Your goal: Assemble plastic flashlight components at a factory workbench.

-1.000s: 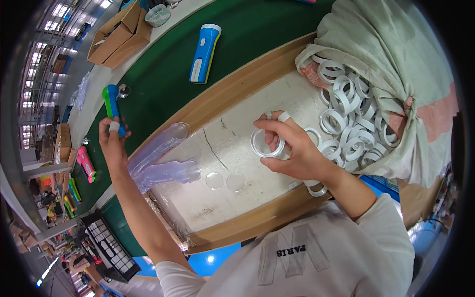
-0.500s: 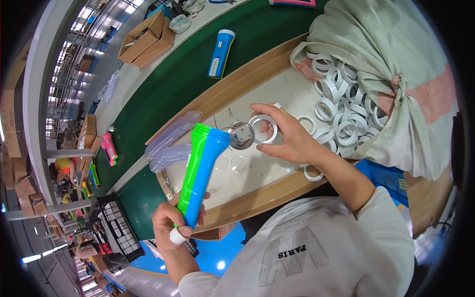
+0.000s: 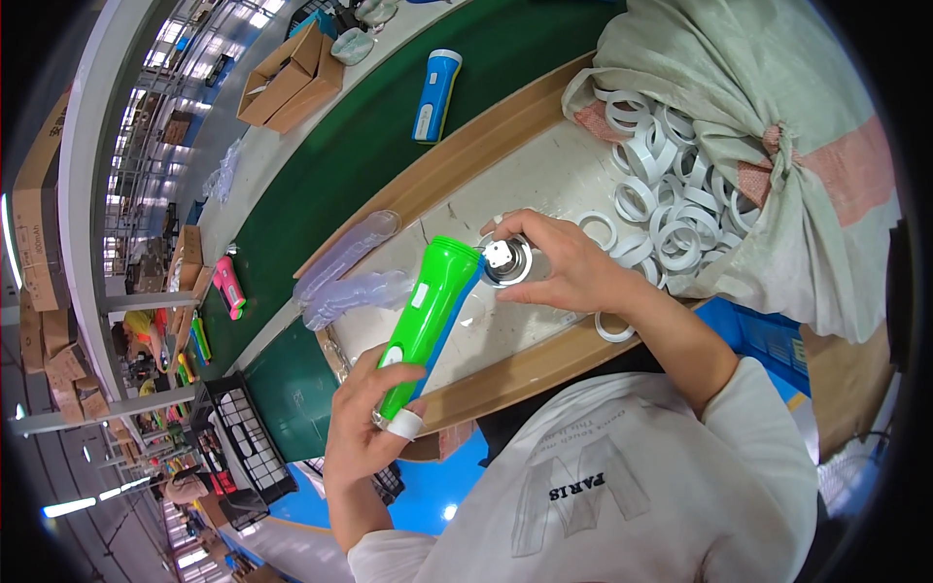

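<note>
My left hand (image 3: 367,408) is wrapped round the lower end of a green and blue flashlight (image 3: 433,306); a white band circles one finger. The flashlight tilts with its wide head up and to the right. At its mouth sits a round silver reflector with a pale square piece (image 3: 499,256). My right hand (image 3: 559,257) pinches a white ring (image 3: 526,264) round that reflector, close against the flashlight head. How far the ring is seated, I cannot tell. Many similar white rings (image 3: 677,209) lie heaped to the right of this hand.
The rings spill from a pale woven sack (image 3: 748,117) onto a shallow cardboard tray (image 3: 466,403). Clear plastic sleeves (image 3: 345,255) lie at its left end. Beyond runs a green belt (image 3: 321,175) with a blue flashlight (image 3: 437,95) and a pink one (image 3: 229,287). An open carton (image 3: 292,83) stands further back.
The flashlight has moved right and turned, showing its green side with the switch. The white ring, earlier apart from the reflector, is now around it at the flashlight's head.
</note>
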The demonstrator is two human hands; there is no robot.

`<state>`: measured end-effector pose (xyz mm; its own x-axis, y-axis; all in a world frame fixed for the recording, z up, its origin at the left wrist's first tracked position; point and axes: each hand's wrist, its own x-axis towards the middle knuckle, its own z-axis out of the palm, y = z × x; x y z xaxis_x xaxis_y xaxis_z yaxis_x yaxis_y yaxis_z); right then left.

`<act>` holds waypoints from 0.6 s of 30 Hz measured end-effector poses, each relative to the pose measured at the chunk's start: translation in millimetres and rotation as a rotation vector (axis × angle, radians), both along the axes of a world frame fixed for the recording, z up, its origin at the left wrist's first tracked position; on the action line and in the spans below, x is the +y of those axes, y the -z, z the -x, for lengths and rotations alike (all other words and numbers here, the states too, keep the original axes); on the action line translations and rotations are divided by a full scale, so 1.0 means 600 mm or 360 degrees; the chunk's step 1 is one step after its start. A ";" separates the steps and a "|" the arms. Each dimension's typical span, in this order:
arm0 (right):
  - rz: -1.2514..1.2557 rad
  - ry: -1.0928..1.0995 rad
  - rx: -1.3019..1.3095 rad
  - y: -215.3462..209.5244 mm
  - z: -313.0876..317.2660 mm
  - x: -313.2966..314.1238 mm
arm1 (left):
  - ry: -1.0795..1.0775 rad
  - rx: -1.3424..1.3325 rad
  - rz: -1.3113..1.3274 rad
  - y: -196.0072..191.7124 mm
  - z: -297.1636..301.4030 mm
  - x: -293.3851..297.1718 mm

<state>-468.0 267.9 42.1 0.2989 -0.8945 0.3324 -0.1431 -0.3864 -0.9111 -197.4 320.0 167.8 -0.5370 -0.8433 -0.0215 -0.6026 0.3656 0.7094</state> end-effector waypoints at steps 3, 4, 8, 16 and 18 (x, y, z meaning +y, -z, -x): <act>0.0115 -0.0011 0.0058 0.007 0.000 0.000 | -0.0105 -0.0142 0.0091 -0.017 0.003 0.004; 0.0205 -0.0011 0.0123 0.007 0.000 0.001 | 0.0004 -0.0204 0.0124 -0.025 0.006 0.000; 0.0189 -0.0193 0.0365 -0.010 0.000 0.011 | 0.0230 -0.0439 0.0212 -0.035 0.013 -0.007; 0.0342 -0.0320 0.0047 -0.054 0.003 0.032 | 0.0152 0.0193 -0.0058 -0.002 -0.017 -0.018; 0.0437 -0.0228 -0.0045 -0.049 -0.012 0.047 | 0.0075 0.0427 -0.0230 0.024 0.001 -0.006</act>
